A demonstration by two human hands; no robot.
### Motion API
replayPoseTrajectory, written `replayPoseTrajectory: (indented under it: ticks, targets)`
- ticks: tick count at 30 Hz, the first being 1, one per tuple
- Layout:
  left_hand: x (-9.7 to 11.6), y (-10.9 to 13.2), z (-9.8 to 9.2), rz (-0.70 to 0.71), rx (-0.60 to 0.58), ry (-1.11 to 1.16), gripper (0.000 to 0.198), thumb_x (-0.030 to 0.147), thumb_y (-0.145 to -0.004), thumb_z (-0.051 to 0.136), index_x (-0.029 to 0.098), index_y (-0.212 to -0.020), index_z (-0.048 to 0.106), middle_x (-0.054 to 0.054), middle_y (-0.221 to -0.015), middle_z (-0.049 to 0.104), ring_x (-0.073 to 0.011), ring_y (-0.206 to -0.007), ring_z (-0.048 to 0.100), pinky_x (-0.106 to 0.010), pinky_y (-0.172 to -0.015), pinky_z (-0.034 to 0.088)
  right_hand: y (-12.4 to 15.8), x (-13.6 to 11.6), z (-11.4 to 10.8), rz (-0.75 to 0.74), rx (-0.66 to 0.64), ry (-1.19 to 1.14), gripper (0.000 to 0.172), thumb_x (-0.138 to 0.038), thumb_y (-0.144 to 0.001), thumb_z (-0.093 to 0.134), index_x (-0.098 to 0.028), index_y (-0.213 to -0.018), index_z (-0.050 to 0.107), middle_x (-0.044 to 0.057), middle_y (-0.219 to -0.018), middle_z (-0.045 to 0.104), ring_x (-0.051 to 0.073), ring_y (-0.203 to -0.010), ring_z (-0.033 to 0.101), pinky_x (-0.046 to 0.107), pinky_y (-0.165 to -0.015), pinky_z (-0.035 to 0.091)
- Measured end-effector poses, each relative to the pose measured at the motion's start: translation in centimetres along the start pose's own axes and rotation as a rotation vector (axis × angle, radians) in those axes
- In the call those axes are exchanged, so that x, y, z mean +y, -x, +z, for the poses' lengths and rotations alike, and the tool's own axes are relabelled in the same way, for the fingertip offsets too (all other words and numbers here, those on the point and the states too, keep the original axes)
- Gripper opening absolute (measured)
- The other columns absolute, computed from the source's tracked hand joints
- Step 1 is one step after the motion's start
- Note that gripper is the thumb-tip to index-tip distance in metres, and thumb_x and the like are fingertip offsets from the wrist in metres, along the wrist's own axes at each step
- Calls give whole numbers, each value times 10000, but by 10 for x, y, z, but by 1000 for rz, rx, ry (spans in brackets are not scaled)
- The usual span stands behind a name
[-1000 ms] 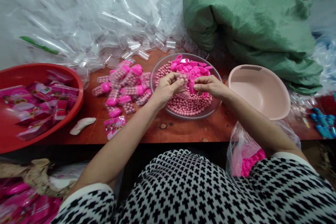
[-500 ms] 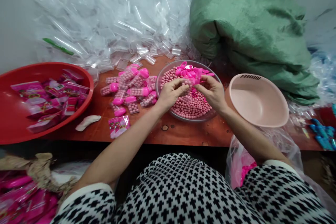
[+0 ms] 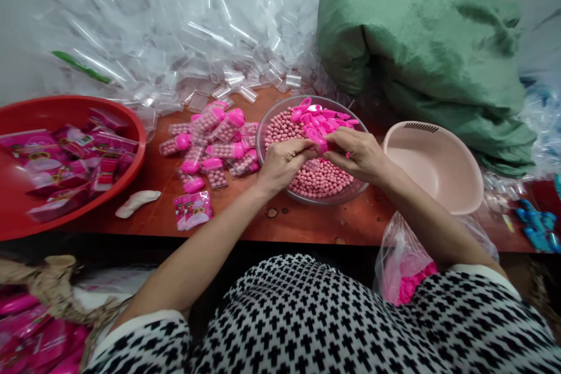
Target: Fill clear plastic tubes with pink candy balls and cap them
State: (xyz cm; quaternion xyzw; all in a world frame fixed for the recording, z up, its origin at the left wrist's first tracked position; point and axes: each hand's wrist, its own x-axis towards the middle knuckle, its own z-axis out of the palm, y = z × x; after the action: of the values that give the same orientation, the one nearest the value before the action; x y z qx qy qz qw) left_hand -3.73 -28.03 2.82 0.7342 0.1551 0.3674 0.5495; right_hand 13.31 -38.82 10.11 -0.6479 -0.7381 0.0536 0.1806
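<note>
- Left hand [image 3: 283, 163]: held over the near side of the glass bowl [image 3: 259, 146]. The fingers are curled closed and pinch the left end of a pink cap [image 3: 318, 139]. Anything else they enclose is hidden.
- Right hand [image 3: 357, 155]: meets the left above the bowl, with thumb and forefinger closed on the same pink cap from the right. Holding it there would likely let anything dropped fall back among the contents.
- Glass bowl: stands on the table [image 3: 307, 222] straight ahead, within easy reach of both hands. It holds pink candy beads [image 3: 319, 178] across most of the floor, with loose pink caps [image 3: 326, 118] heaped at the far rim.
- Filled tubes [image 3: 214, 140]: clear tubes of beads, capped pink, lie in a loose pile just left of the bowl, apparently on the left hand's side for setting down.
- Red basin [image 3: 134, 128]: sits at the far left and holds pink printed packets [image 3: 87, 152]. One stray packet [image 3: 193, 209] lies on the table near it.
- Pale pink basin [image 3: 433, 163]: stands right of the bowl, and nothing shows inside it.
- Plastic bag [image 3: 405, 269]: hangs at the table edge beside the right forearm and holds more pink pieces.
- Empty clear tubes [image 3: 175, 29]: form a large heap along the back.
- Green sack [image 3: 421, 41]: bulks at the back right, with its contents unseen.
</note>
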Motion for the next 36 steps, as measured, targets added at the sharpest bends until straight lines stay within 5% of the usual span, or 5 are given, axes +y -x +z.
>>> replayPoseTrajectory:
  ticks: [11,16,20,31,36]
  targets:
    - [0,-2,-5,39,-142,-148,230,330,-888,667,178,-752,774,-30,-736,752,-173,-698,677,-275,-696,503,-3,26,11,-177,-82,0,191,-281,-955,597,-154,-1056,696,82,-883,702,210,-805,641,325,-741,500]
    - [-6,-7,-1,-48,-228,-51,184,347,-846,715,189,-828,807,-42,-829,788,-194,-784,707,-311,-781,546,-17,19,-8,-370,-136,88,556,-191,-935,574,-207,-1486,492,129,-1457,580,273,-1334,543,454,-1044,510]
    - [-12,-10,-1,-123,-152,144,332,473,-767,790,146,-824,809,-53,-818,768,-219,-802,702,-337,-779,566,-28,11,-22,-520,-196,141,479,-178,-985,514,-238,-1461,525,90,-1450,587,254,-1387,501,505,-1142,463]
    - [-10,-15,0,-203,-6,373,311,401,-794,793,167,-935,645,41,-670,565,-108,-613,534,-229,-608,445,-6,13,39,-96,159,158,953,-363,-858,756,-115,-1621,240,244,-1530,474,396,-1439,448,595,-1177,425]
    - [-9,-16,2,-230,22,473,304,350,-778,803,178,-915,593,63,-637,524,-88,-578,488,-205,-572,399,-16,8,59,-50,226,174,842,-270,-882,640,-111,-1613,253,236,-1459,539,383,-1404,491,606,-1165,430]
